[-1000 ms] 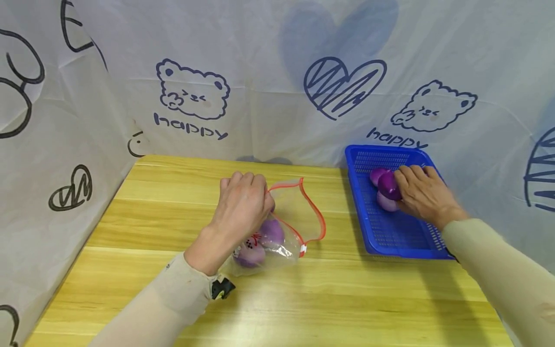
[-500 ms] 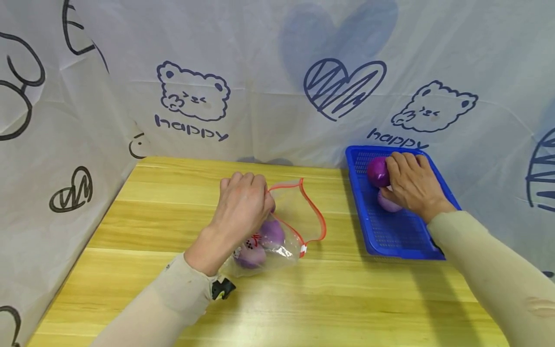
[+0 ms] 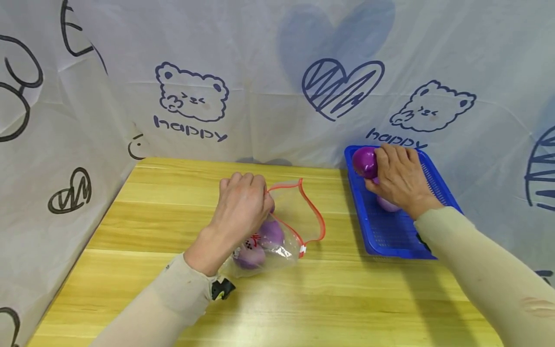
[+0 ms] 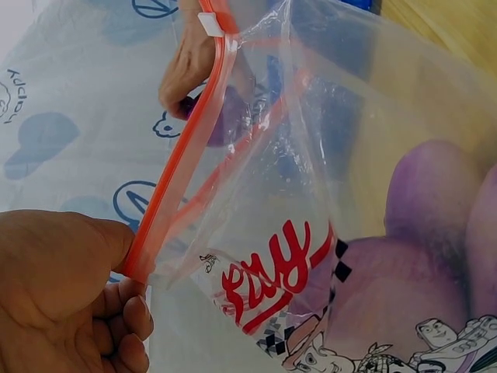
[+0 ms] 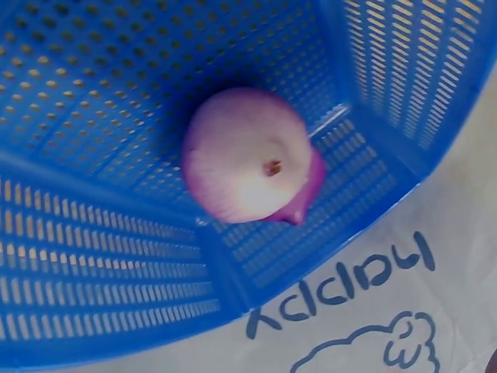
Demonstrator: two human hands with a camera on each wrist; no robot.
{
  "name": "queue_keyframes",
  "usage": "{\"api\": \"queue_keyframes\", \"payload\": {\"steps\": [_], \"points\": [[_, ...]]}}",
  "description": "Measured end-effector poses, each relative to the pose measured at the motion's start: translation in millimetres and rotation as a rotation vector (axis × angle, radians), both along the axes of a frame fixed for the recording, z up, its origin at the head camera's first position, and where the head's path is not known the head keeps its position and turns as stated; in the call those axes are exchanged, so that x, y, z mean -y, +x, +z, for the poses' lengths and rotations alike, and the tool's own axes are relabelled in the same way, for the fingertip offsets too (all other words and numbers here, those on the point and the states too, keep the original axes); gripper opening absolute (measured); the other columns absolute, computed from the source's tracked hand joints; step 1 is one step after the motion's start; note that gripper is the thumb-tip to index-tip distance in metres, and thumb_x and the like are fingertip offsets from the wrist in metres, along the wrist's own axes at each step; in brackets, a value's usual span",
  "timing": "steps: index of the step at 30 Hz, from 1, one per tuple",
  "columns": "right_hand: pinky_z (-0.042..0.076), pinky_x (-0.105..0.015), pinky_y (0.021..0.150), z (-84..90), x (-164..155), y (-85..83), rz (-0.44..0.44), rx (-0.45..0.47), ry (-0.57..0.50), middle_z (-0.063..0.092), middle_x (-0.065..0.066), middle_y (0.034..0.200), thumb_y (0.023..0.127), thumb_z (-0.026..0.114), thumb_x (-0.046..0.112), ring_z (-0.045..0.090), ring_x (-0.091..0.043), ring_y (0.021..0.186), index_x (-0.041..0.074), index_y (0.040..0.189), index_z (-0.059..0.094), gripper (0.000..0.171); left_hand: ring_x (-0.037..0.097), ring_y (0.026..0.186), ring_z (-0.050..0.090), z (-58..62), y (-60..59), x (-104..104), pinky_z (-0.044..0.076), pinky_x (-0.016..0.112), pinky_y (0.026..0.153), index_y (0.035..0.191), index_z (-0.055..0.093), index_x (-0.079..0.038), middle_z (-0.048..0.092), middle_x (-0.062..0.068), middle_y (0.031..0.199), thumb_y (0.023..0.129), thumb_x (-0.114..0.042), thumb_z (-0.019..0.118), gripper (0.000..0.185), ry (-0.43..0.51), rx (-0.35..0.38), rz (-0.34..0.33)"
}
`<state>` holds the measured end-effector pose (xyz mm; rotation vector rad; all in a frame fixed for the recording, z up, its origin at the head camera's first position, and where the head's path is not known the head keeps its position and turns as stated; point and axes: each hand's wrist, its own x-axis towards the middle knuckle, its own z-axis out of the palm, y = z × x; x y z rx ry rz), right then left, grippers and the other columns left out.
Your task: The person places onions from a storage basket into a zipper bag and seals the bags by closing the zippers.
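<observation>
The right hand point(image 3: 401, 180) curls its fingers round a smooth, glossy purple onion point(image 3: 365, 162), holding it above the far left corner of the basket point(image 3: 390, 236). The basket is blue plastic, rectangular, its floor and walls pierced with rows of small slots. Inside it lie other onions; the right wrist view shows a round, pale lilac one point(image 5: 247, 165) with a dry brown stem spot, lying near a corner of the basket with a darker one tucked behind it.

Left of the basket, the left hand point(image 3: 243, 205) pinches the red zip strip of a clear, crinkly plastic bag point(image 3: 282, 226), thumb and fingers closed on the strip and holding its mouth open toward the basket. The bag rests on the pale wooden tabletop point(image 3: 303, 299) and holds two rounded purple onions point(image 3: 260, 243). Cartoon prints and red lettering mark the film.
</observation>
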<state>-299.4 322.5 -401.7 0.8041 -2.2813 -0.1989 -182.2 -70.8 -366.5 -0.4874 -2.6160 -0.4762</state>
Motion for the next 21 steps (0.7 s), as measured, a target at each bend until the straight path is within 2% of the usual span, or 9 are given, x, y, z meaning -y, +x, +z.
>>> {"api": "queue_keyframes", "payload": {"steps": [4, 11, 21], "points": [[0.041, -0.060, 0.085, 2.9, 9.8, 1.5, 0.029, -0.023, -0.041, 0.051, -0.029, 0.120, 0.091, 0.055, 0.047, 0.050, -0.049, 0.106, -0.007, 0.128, 0.044, 0.067, 0.028, 0.073, 0.047, 0.7, -0.2, 0.6, 0.038, 0.045, 0.074, 0.074, 0.050, -0.013, 0.049, 0.003, 0.071, 0.092, -0.011, 0.055, 0.018, 0.001, 0.005, 0.003], [0.041, -0.060, 0.086, 7.3, 34.3, 13.5, 0.095, -0.028, -0.059, 0.050, -0.028, 0.121, 0.091, 0.059, 0.049, 0.051, -0.049, 0.107, -0.005, 0.132, 0.041, 0.070, 0.028, 0.072, 0.046, 0.8, -1.4, 1.5, 0.037, 0.045, 0.074, 0.074, 0.050, -0.013, 0.048, 0.003, 0.071, 0.091, -0.011, 0.056, 0.019, -0.001, -0.009, 0.004], [0.046, -0.060, 0.087, 15.5, 80.1, 48.4, 0.201, -0.018, -0.033, 0.055, -0.028, 0.126, 0.088, 0.062, 0.051, 0.056, -0.048, 0.108, -0.005, 0.132, 0.046, 0.073, 0.030, 0.067, 0.046, 1.1, -3.6, 3.5, 0.037, 0.047, 0.069, 0.070, 0.047, -0.011, 0.044, 0.004, 0.067, 0.089, -0.008, 0.059, 0.023, -0.047, -0.141, -0.004]]}}
